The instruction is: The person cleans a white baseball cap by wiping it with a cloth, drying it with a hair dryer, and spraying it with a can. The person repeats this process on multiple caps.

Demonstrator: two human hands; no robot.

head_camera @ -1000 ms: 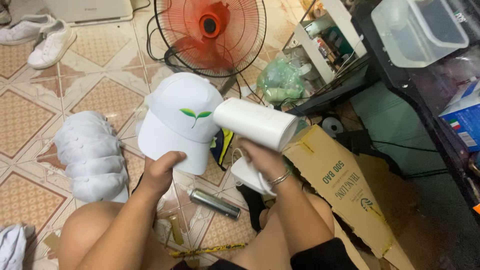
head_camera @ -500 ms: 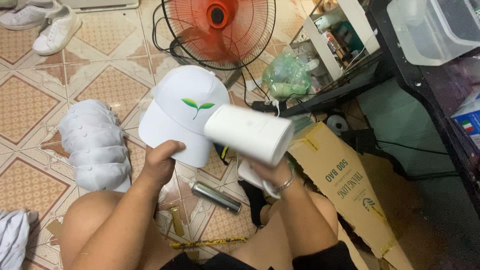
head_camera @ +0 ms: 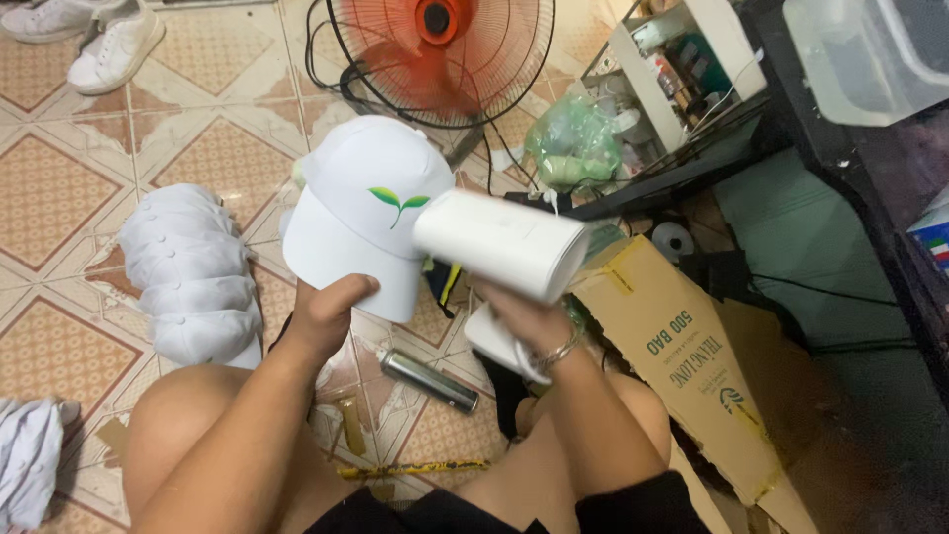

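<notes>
The left hand (head_camera: 331,311) grips the brim of a white fabric cap with a green leaf emblem (head_camera: 366,213), thumb on top, holding it up above the tiled floor (head_camera: 59,188). The right hand (head_camera: 524,316) is closed around the handle of a white cylindrical handheld blower (head_camera: 499,244), whose barrel lies just right of the cap, its end touching the brim's edge. A stack of white caps (head_camera: 193,277) lies on the floor, left of the left hand.

A cap stack (head_camera: 193,272) is lying left of the cap (head_camera: 361,213); a fan (head_camera: 440,54) is standing behind; a box (head_camera: 692,366) is lying right.
</notes>
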